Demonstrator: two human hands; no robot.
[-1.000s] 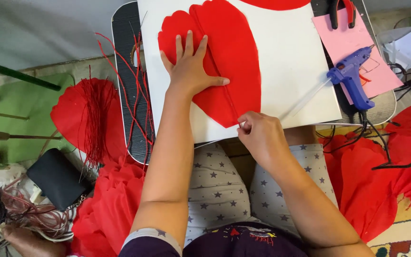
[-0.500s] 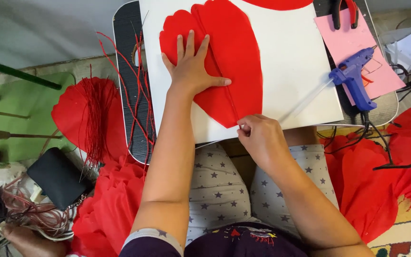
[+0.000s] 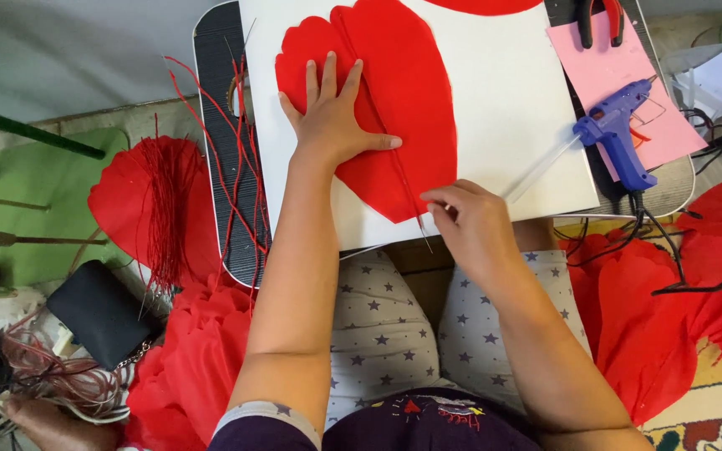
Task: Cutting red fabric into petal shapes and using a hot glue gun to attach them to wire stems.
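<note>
From my remote seat I see a big red paper petal lying flat on a white board, which rests on a dark ribbed tray across the person's lap. The petal is heart-like, wide and scalloped at the far end and tapering to a point near the board's close edge. A thin red wire runs down its middle like a vein, its lower end passing the petal's tip.

The left hand is spread flat, fingers splayed, palm pressing on the petal's left half with the thumb pointing toward the wire. The right hand is curled at the board's near edge, fingertips pinched together at the wire's lower end (I cannot tell whether the wire is truly gripped or only touched).

A blue glue gun lies on the board's right edge, its clear stick pointing toward the right hand, partly on a pink paper sheet. Red-handled pliers sit at the top of that sheet. A clear plastic packet holding white paper lies at far right. Loose red wires trail over the tray's left side, more red paper is heaped around the knees, and a small black pouch sits low on the left.
</note>
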